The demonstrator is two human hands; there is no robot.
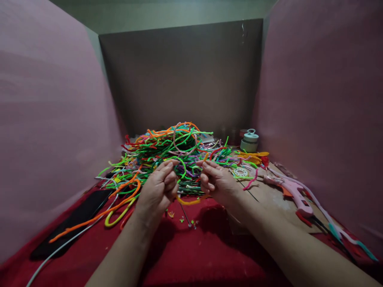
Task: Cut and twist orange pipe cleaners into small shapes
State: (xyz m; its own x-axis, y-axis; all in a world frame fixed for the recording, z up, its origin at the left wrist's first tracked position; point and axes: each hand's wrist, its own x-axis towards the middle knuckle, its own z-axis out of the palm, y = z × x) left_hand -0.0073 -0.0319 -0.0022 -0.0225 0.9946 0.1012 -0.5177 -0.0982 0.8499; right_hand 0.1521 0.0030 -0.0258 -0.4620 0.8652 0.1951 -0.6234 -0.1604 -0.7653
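Observation:
An orange-yellow pipe cleaner [191, 202] sags in a curve between my two hands. My left hand [161, 185] is closed, thumb and forefinger pinched, and one end of the curve runs in behind its curled fingers. Across from it, my right hand [218, 181] pinches the same pipe cleaner, whose tip pokes up above the fingertips. The exact grip points are partly hidden by the fingers. Just beyond both hands rises a large tangled heap of colourful pipe cleaners [167, 141], mostly green, orange, red and purple.
A pink glue gun [295, 195] lies on a cardboard sheet [269, 203] at right, near a white perforated disc [240, 172] and a pale lidded container [249, 141]. A black phone-like slab [77, 219] and white cable [66, 244] lie left. Small scraps dot the red cloth [191, 259].

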